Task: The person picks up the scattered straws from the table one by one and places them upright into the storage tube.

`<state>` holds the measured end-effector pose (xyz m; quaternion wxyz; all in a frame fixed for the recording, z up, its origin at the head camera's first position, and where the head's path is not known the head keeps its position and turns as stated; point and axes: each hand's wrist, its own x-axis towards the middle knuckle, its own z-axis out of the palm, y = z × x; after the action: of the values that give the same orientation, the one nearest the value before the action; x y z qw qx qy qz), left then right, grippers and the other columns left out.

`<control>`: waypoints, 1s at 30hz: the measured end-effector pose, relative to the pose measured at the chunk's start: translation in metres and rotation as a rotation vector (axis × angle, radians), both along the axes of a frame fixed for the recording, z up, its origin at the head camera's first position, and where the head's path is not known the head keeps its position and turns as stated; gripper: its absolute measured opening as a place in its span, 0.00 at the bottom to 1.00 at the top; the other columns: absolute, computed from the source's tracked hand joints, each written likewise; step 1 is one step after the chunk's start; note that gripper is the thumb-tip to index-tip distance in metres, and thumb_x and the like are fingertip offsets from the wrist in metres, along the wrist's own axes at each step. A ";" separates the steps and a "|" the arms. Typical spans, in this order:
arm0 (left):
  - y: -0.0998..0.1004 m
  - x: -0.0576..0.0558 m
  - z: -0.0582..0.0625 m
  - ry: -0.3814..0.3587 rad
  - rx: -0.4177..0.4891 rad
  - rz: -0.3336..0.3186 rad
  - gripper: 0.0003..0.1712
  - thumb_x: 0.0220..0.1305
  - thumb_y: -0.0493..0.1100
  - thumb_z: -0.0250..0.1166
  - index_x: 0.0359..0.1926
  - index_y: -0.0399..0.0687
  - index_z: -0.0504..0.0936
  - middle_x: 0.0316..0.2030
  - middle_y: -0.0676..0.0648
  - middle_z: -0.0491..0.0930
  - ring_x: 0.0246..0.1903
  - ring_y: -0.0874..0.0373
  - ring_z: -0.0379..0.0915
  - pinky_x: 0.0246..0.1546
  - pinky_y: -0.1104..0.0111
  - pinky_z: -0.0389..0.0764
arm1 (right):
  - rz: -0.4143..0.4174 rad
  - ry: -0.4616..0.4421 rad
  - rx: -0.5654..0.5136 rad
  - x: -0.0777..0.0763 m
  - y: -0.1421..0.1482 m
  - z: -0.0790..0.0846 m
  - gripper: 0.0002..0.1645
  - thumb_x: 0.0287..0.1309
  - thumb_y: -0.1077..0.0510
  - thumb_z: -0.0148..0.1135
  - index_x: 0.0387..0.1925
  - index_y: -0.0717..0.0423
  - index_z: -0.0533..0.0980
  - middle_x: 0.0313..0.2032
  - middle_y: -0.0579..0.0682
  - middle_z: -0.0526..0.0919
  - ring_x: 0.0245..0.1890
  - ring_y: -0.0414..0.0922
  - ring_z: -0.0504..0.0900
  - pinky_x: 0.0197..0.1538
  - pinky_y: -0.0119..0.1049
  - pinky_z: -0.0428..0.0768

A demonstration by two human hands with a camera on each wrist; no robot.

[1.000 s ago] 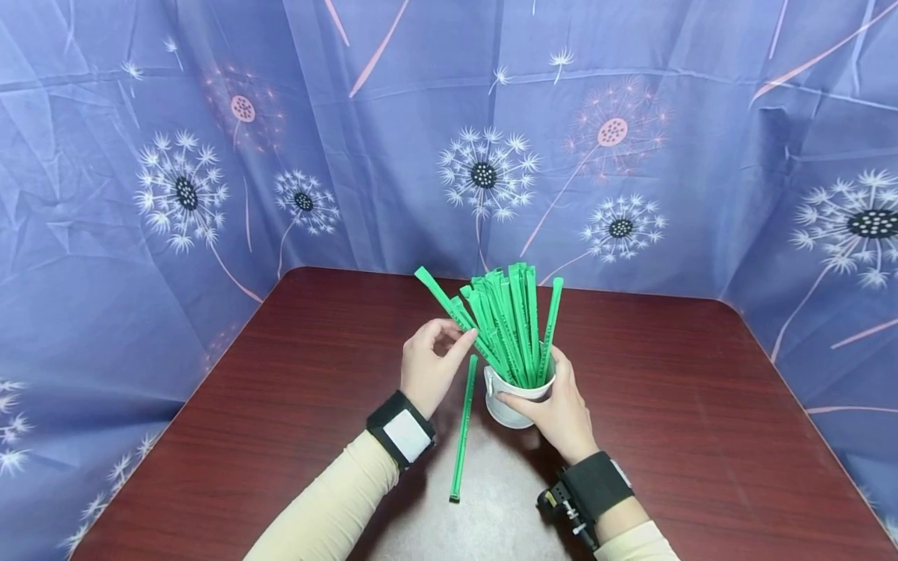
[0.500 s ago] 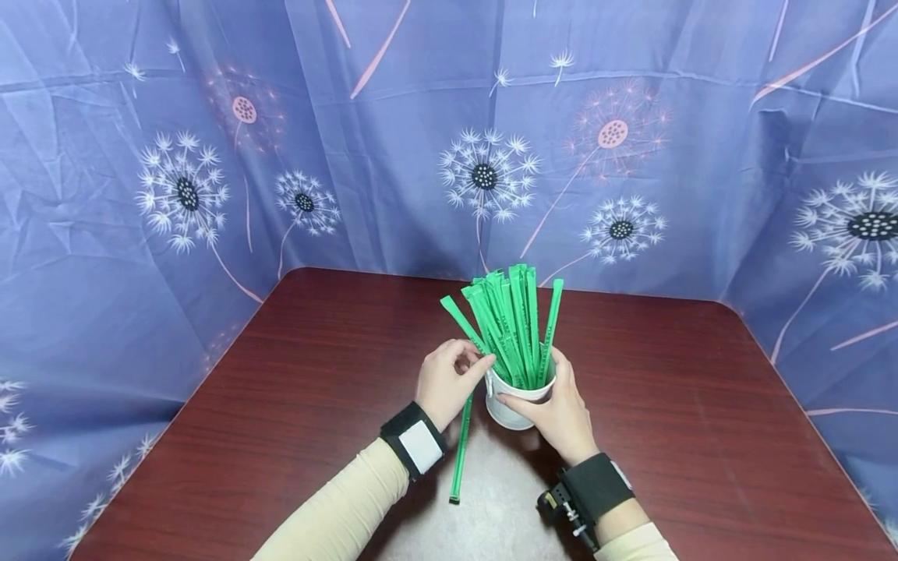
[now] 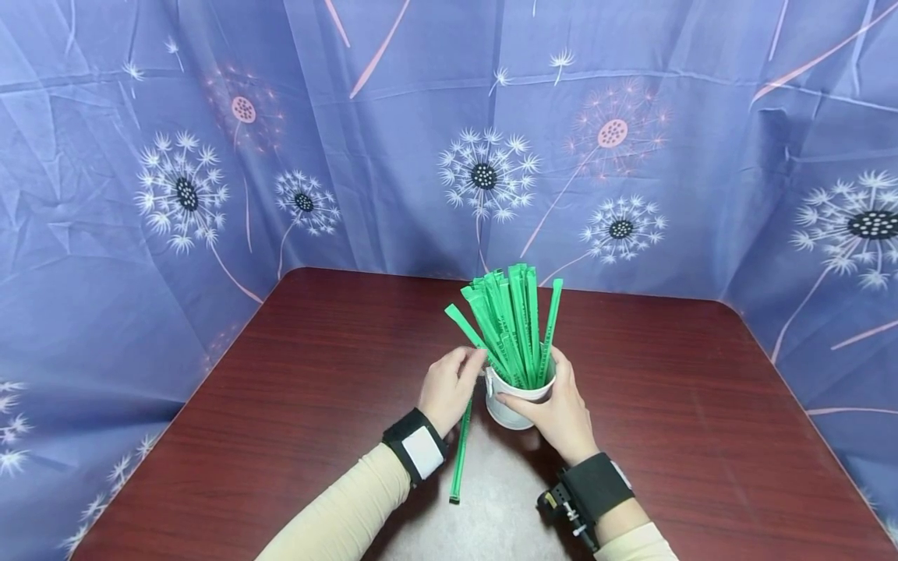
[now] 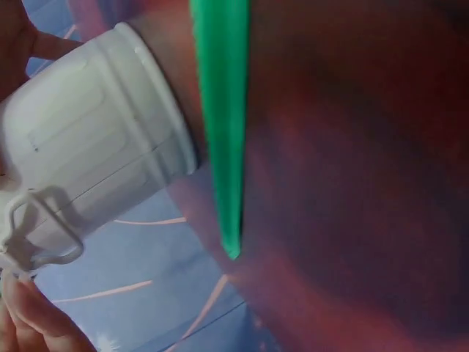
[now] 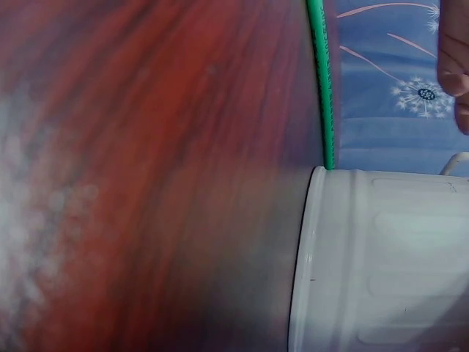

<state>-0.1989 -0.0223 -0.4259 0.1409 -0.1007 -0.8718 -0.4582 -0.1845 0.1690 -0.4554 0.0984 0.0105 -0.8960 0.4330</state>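
My right hand (image 3: 564, 413) grips a small white metal bucket (image 3: 508, 417) by its side, with the thumb across the front. Several long, thin green wrapped straws (image 3: 519, 327) stand bunched in it, tops fanned out. At the rim's left, my left hand (image 3: 449, 386) pinches one slanted green wrapped straw (image 3: 463, 323) that leans out leftward. Fingertips of this hand also show beside the bucket's wire handle (image 4: 55, 253) in the left wrist view. A loose green wrapped straw (image 3: 459, 460) lies on the table left of the bucket, its far end hidden behind the left hand.
The dark red wooden table (image 3: 701, 436) has rounded far corners. A blue curtain (image 3: 393, 156) with dandelion prints hangs behind and at both sides. Black bands with devices (image 3: 589, 491) sit on the wrists.
My left hand has moved right and nearer the bucket, lowering the slanted straw further into it, then shifted slightly back along it. The right hand and bucket stay put.
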 end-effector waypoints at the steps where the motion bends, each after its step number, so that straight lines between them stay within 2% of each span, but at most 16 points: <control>1: 0.000 -0.001 -0.001 -0.023 0.008 0.012 0.20 0.76 0.54 0.51 0.42 0.46 0.83 0.32 0.49 0.86 0.30 0.59 0.81 0.32 0.71 0.78 | 0.001 0.004 0.000 0.000 0.000 0.000 0.66 0.38 0.33 0.79 0.73 0.39 0.52 0.64 0.49 0.69 0.59 0.54 0.76 0.51 0.59 0.75; 4: -0.002 -0.003 -0.005 -0.071 -0.003 0.038 0.21 0.79 0.50 0.46 0.47 0.43 0.81 0.34 0.46 0.87 0.33 0.55 0.83 0.34 0.66 0.80 | 0.001 0.006 -0.001 0.000 0.000 0.001 0.66 0.38 0.33 0.79 0.73 0.38 0.52 0.64 0.48 0.69 0.60 0.53 0.76 0.51 0.59 0.75; 7: -0.003 -0.004 -0.009 -0.120 -0.067 0.040 0.17 0.77 0.48 0.50 0.51 0.43 0.80 0.40 0.45 0.86 0.39 0.52 0.83 0.39 0.62 0.81 | 0.002 -0.002 -0.006 0.001 0.000 0.001 0.66 0.38 0.32 0.79 0.73 0.38 0.51 0.65 0.48 0.69 0.61 0.53 0.75 0.52 0.59 0.75; 10: -0.005 -0.005 -0.013 -0.183 -0.183 0.003 0.18 0.73 0.48 0.56 0.54 0.42 0.80 0.46 0.43 0.84 0.42 0.51 0.82 0.43 0.58 0.82 | 0.005 -0.012 -0.017 0.002 0.000 0.000 0.65 0.39 0.32 0.78 0.74 0.37 0.51 0.65 0.48 0.69 0.61 0.52 0.75 0.52 0.59 0.74; 14: -0.007 -0.004 -0.017 -0.275 -0.356 -0.071 0.26 0.67 0.51 0.63 0.58 0.38 0.79 0.46 0.39 0.80 0.42 0.50 0.80 0.44 0.58 0.81 | 0.012 -0.012 -0.030 0.002 0.000 0.000 0.65 0.39 0.33 0.78 0.74 0.38 0.51 0.65 0.48 0.68 0.61 0.51 0.74 0.53 0.58 0.74; 17: -0.008 -0.002 -0.020 -0.315 -0.435 -0.104 0.32 0.60 0.51 0.71 0.58 0.35 0.77 0.46 0.38 0.79 0.44 0.47 0.79 0.45 0.58 0.82 | 0.012 -0.005 -0.033 0.002 0.000 0.000 0.65 0.39 0.33 0.79 0.74 0.40 0.51 0.64 0.48 0.68 0.61 0.50 0.74 0.52 0.58 0.75; 19: -0.008 -0.002 -0.021 -0.317 -0.466 -0.114 0.35 0.53 0.48 0.76 0.58 0.34 0.77 0.46 0.37 0.79 0.45 0.47 0.79 0.46 0.59 0.82 | 0.009 0.000 -0.030 0.002 0.000 0.000 0.65 0.39 0.34 0.79 0.74 0.41 0.52 0.64 0.48 0.68 0.61 0.50 0.75 0.52 0.58 0.75; 22: -0.008 -0.003 -0.021 -0.327 -0.467 -0.125 0.38 0.46 0.42 0.80 0.57 0.32 0.76 0.44 0.37 0.78 0.40 0.48 0.78 0.39 0.65 0.83 | 0.005 0.003 -0.026 0.002 -0.001 0.001 0.65 0.39 0.34 0.79 0.73 0.40 0.52 0.64 0.48 0.69 0.61 0.51 0.75 0.51 0.58 0.75; 27: -0.009 -0.003 -0.024 -0.399 -0.372 -0.129 0.39 0.42 0.33 0.80 0.57 0.30 0.74 0.40 0.37 0.75 0.26 0.51 0.75 0.13 0.72 0.77 | 0.003 0.004 -0.020 0.001 -0.001 0.001 0.65 0.38 0.33 0.79 0.73 0.40 0.53 0.64 0.48 0.69 0.60 0.51 0.75 0.51 0.58 0.75; 30: -0.010 -0.003 -0.026 -0.467 -0.280 -0.128 0.39 0.42 0.29 0.79 0.58 0.29 0.73 0.41 0.36 0.76 0.25 0.51 0.77 0.10 0.71 0.77 | 0.004 0.005 -0.016 0.001 -0.001 0.001 0.65 0.38 0.33 0.79 0.73 0.40 0.53 0.64 0.48 0.69 0.60 0.51 0.75 0.51 0.57 0.75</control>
<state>-0.2019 -0.0326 -0.4517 -0.1084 -0.0655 -0.9274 -0.3519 -0.1835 0.1681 -0.4545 0.1000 0.0128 -0.8922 0.4403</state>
